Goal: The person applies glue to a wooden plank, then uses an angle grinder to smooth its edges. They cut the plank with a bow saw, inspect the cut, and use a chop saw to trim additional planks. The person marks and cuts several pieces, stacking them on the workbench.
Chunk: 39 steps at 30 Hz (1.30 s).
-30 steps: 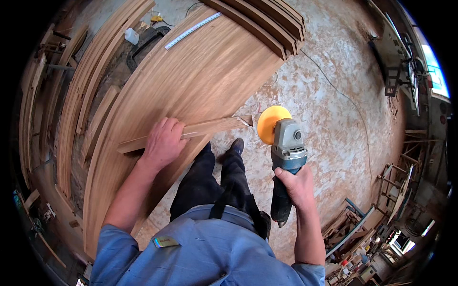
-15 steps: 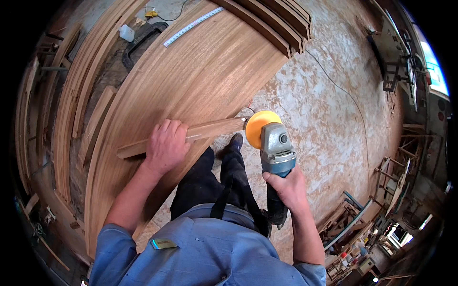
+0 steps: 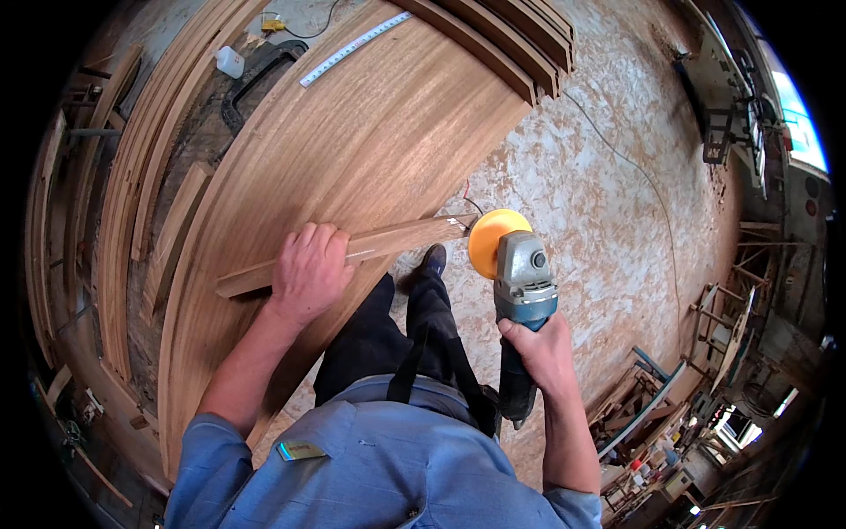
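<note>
My left hand point(image 3: 310, 273) is closed on a narrow wooden strip point(image 3: 401, 236) that lies across a large curved wooden panel point(image 3: 370, 123) and sticks out past its edge. The strip's far end has a pale mark. My right hand point(image 3: 542, 344) grips an angle grinder point(image 3: 524, 278) with a round yellow pad point(image 3: 485, 251), just right of the strip's end. A printed measuring strip point(image 3: 352, 48) and a stack of dark curved wooden pieces point(image 3: 489, 48) lie on the panel's far part.
Long boards point(image 3: 132, 176), a black clamp point(image 3: 264, 79) and a white bottle point(image 3: 230, 62) are at the left. The speckled floor point(image 3: 617, 220) carries a thin cord point(image 3: 643, 176). Machinery point(image 3: 718, 106) and wooden offcuts point(image 3: 643, 414) line the right side.
The grinder swung left onto the strip's end half a second ago and has now shifted slightly right again. My left hand and the strip have moved slightly.
</note>
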{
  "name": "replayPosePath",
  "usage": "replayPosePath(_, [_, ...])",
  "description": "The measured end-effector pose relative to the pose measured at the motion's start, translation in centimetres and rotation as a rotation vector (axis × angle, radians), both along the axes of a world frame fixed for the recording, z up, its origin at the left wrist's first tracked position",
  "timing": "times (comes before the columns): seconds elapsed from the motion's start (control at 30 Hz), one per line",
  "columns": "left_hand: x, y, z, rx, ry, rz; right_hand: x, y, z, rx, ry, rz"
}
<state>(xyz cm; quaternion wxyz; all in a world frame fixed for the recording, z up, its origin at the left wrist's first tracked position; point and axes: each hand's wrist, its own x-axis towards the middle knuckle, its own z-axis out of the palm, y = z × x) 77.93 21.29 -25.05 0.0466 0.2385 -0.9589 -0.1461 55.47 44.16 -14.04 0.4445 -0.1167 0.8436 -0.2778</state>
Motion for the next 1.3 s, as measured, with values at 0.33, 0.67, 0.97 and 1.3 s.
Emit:
replayPosePath(0.33, [0.0,-0.1,0.0,-0.005,0.009,-0.007,0.5,-1.7,0.2,0.096,0.028,0.028])
replayPosePath(0.67, [-0.1,0.0,-0.2,0.004,0.017,0.003,1.3,-1.9,0.2,0.054,0.017,0.047])
replayPosePath(0.97, [0.0,-0.1,0.0,0.005,0.0,-0.003,0.2,0.2,0.0,0.006,0.031,-0.063])
replayPosePath(1.3, [0.0,-0.1,0.0,0.0,0.027,-0.009,1.5,-1.7,-0.2,0.046,0.089,0.013])
